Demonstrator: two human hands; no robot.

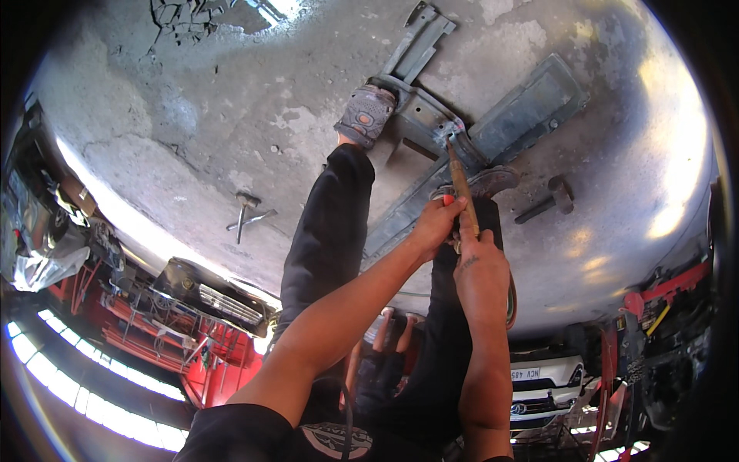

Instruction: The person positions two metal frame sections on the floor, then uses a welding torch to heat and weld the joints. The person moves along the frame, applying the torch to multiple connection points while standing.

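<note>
My right hand (481,273) is closed round the rear of a long brass-coloured gas torch (461,179). My left hand (437,225) is also closed at the torch's body, beside a small red-orange piece (448,200) at its fingers. The torch's narrow tip points away from me, at or just above a holed grey metal bracket (427,113). Whether the tip touches, and whether a flame burns, I cannot tell. The bracket lies across a long grey metal beam (527,108) on the floor. My left shoe (367,115) rests against the bracket's left end.
A hammer (245,204) lies on the concrete floor at left, crossed by another metal tool. A dark-handled mallet (560,196) lies at right. Behind my right hand hangs a hose (512,300). Parked cars, one white (546,389), and red racks (223,358) line the lower edge.
</note>
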